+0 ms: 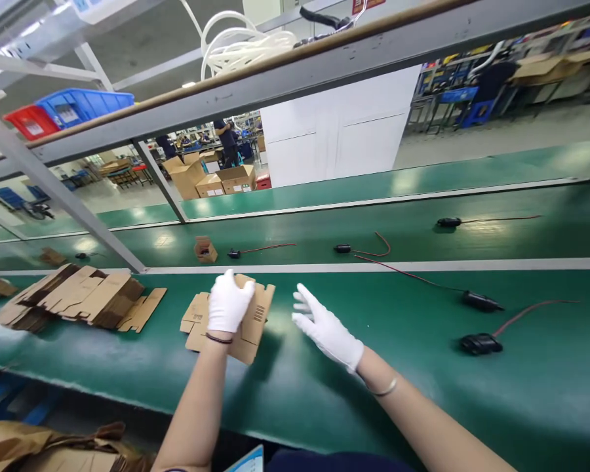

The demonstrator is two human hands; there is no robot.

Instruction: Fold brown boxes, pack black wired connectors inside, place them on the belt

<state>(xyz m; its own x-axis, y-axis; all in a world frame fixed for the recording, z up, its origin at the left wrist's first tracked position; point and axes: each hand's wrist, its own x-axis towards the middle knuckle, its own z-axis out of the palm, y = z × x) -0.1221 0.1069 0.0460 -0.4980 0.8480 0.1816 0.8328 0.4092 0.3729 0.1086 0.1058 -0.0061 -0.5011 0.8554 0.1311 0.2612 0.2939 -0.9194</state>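
My left hand (pixel 230 303), in a white glove, grips a flat, unfolded cardboard box (pixel 258 318) with printed marks. The box is tilted up a little, and part of it is hidden under the glove. My right hand (pixel 323 326), also gloved in white, hangs apart to the right with fingers stretched and nothing in them. To its right, on the green table (pixel 373 406), lie a black cylindrical part (pixel 480 301) with a thin wire and a second black part (pixel 480 343) with a reddish wire.
Stacked flat cardboard boxes (pixel 86 295) lie at the left. Beyond a pale strip (pixel 373 266), a small open carton (pixel 205 250) stands near more black wired parts (pixel 343 248). A slanted metal post (pixel 78 177) and an overhead shelf (pixel 295 77) frame the bench.
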